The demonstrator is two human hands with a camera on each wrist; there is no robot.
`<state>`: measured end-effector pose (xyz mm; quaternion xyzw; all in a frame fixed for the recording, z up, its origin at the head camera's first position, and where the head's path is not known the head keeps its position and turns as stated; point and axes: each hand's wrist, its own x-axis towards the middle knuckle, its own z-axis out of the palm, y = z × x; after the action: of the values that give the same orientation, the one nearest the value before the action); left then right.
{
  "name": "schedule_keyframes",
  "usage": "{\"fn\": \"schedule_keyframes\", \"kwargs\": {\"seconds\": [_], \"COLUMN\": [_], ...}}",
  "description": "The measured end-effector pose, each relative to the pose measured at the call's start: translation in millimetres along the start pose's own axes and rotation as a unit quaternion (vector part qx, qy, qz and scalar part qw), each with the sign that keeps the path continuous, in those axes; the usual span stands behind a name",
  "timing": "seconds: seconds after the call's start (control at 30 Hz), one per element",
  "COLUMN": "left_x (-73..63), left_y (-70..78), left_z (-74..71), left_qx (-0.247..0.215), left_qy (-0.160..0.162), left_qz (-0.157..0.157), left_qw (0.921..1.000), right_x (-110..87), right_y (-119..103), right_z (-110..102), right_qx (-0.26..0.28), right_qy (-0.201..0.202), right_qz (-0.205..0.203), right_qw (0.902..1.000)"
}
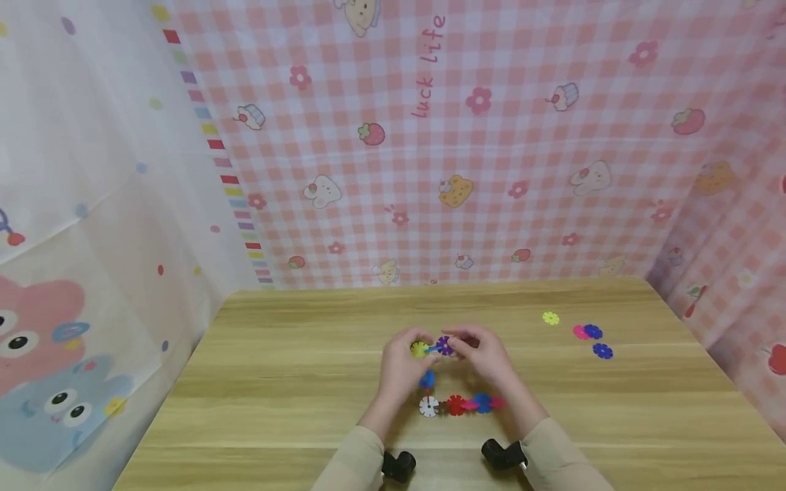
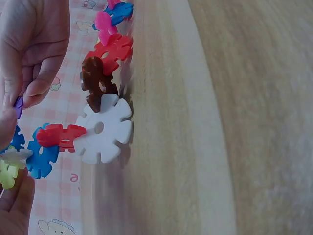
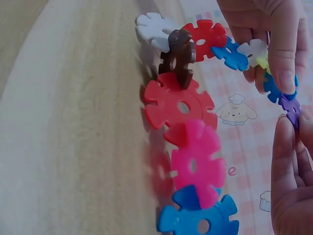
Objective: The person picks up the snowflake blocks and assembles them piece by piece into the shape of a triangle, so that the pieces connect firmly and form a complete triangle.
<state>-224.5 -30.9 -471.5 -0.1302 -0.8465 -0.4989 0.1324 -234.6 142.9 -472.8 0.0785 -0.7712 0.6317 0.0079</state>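
Note:
A chain of slotted snowflake building discs bends in a U on the table. Its near side runs from a white disc (image 2: 102,128) through a brown disc (image 2: 99,81) and a red disc (image 1: 456,405) to blue and pink ones at right. My left hand (image 1: 402,365) pinches the chain's far end, near a yellow-green disc (image 1: 419,350) and a blue disc (image 3: 275,89). Between the fingers of my right hand (image 1: 485,353) is a purple disc (image 3: 290,107), its edge meeting that blue disc. Another blue disc (image 2: 42,152) and a red one (image 2: 61,137) link down to the white disc.
Loose discs lie at the back right of the wooden table (image 1: 276,382): a yellow one (image 1: 550,318), a pink one (image 1: 580,332) overlapped by a blue one (image 1: 593,331), and another blue one (image 1: 603,351). A pink checked curtain (image 1: 393,170) hangs behind the table.

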Motion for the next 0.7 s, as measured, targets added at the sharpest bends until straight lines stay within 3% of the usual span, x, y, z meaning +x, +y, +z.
{"fn": "schedule_keyframes", "kwargs": {"seconds": [0.2,0.47,0.57,0.7], "left_x": [2.9,4.5,4.6,3.9], "left_y": [0.6,1.3,1.1,0.7], "left_z": [1.8,3.9,3.2,2.3], "left_qx": [0.067,0.099,0.104,0.104], "left_qy": [-0.019,-0.014,-0.018,-0.029], "left_qz": [0.044,0.059,0.063,0.064], "left_qw": [0.9966,0.9933,0.9924,0.9921], "right_x": [0.6,-1.1,-2.2,-2.0], "right_y": [-0.2,7.2,11.9,23.8], "right_z": [3.9,-1.1,-15.4,-50.0], "right_qx": [0.037,0.057,0.018,-0.09], "right_qy": [0.022,0.003,0.006,0.051], "right_qz": [0.027,-0.005,-0.01,0.0], "right_qw": [0.9987,0.9984,0.9998,0.9947]}}
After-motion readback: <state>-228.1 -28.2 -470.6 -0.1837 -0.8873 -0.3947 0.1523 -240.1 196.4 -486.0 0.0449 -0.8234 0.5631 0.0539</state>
